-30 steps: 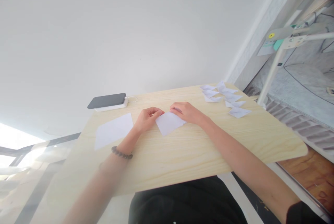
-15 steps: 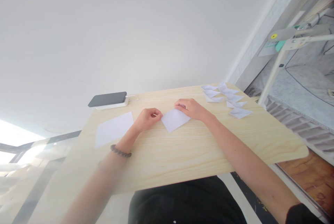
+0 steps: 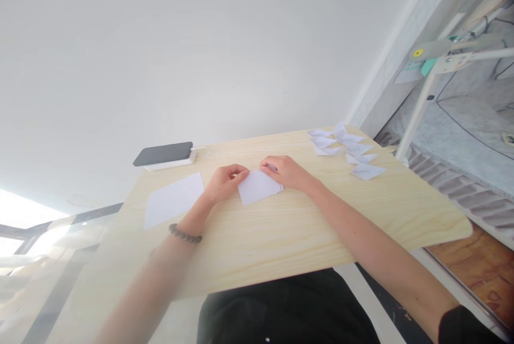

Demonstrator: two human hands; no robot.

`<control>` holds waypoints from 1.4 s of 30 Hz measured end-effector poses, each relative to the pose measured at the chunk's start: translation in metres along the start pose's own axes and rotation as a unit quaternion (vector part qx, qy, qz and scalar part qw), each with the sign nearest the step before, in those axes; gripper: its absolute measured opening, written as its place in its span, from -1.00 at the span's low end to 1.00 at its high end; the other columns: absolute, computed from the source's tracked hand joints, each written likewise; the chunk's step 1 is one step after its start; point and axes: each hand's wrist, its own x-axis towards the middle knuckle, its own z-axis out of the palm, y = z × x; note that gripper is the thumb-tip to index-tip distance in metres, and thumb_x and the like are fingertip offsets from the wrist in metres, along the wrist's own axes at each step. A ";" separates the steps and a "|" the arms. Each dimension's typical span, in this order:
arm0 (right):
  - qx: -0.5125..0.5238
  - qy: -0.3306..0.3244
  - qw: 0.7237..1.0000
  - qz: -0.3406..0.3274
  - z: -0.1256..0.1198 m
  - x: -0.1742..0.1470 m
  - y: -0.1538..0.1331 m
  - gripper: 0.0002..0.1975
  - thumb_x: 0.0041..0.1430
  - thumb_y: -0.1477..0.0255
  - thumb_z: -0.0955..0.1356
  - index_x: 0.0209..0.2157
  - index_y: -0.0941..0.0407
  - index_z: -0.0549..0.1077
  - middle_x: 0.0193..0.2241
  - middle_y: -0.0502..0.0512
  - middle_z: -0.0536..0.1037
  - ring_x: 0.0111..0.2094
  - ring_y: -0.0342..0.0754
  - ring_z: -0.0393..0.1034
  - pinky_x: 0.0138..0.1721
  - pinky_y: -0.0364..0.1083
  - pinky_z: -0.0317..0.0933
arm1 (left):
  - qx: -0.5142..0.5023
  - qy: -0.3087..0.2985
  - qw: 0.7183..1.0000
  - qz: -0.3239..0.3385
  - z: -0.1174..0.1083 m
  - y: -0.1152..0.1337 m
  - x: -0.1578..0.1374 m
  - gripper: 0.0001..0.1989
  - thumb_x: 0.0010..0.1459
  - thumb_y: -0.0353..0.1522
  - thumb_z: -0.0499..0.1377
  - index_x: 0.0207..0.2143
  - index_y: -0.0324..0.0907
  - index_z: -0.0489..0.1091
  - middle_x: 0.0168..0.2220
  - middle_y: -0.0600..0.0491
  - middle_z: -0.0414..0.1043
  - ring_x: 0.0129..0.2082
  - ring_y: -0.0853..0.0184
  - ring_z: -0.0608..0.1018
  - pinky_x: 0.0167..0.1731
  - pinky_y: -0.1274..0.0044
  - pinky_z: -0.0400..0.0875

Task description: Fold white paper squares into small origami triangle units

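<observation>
A small folded piece of white paper (image 3: 259,188) lies on the wooden table between my two hands. My left hand (image 3: 227,181) pinches its upper left corner between thumb and fingers. At the upper right edge, my right hand (image 3: 283,170) grips the paper, thumb on the near side and fingers curled over the far side. The layers at the lower right of the paper look slightly apart. Part of the paper is hidden under the right fingers. A dark beaded bracelet (image 3: 185,234) circles my left wrist.
On the table (image 3: 249,253), a flat white sheet (image 3: 174,200) lies to the left. Behind it, a dark phone (image 3: 164,154) rests on a white block with a cable. Several folded paper boats (image 3: 367,171) stand at the far right. A white metal frame (image 3: 417,103) rises beyond the right edge.
The folded paper has turned and shifted left, and its outline looks narrower. My right hand has moved left, closer to my left hand, which has shifted only slightly.
</observation>
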 end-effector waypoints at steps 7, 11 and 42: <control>0.004 -0.012 1.000 -0.005 0.005 0.000 -0.001 -0.82 0.09 0.45 0.18 -0.43 0.14 0.39 -0.46 0.02 0.46 -0.46 -0.19 0.25 -0.39 -0.18 0.06 | 0.062 0.028 0.998 -0.017 0.003 0.000 -0.001 -0.67 -0.01 -0.14 0.06 -0.42 -0.21 0.44 -0.42 0.04 0.48 -0.42 0.32 0.46 -0.42 0.57 0.32; 0.002 -0.022 0.999 0.045 -0.012 -0.004 0.019 -0.84 0.05 0.46 0.20 -0.47 0.15 0.39 -0.53 -0.01 0.44 -0.52 -0.20 0.22 -0.46 -0.19 0.04 | 0.080 0.040 0.996 -0.017 -0.006 -0.003 0.000 -0.67 0.00 -0.15 0.06 -0.43 -0.22 0.45 -0.39 0.03 0.48 -0.37 0.30 0.46 -0.40 0.57 0.31; 0.044 -0.036 0.997 0.051 -0.010 -0.004 0.019 -0.73 0.10 0.30 0.20 -0.40 0.14 0.46 -0.60 -0.04 0.38 -0.58 -0.23 0.14 -0.53 -0.22 -0.02 | 0.080 -0.002 0.997 -0.005 -0.006 -0.002 0.001 -0.64 0.10 -0.21 -0.07 -0.38 -0.17 0.46 -0.37 0.07 0.49 -0.38 0.35 0.47 -0.37 0.58 0.31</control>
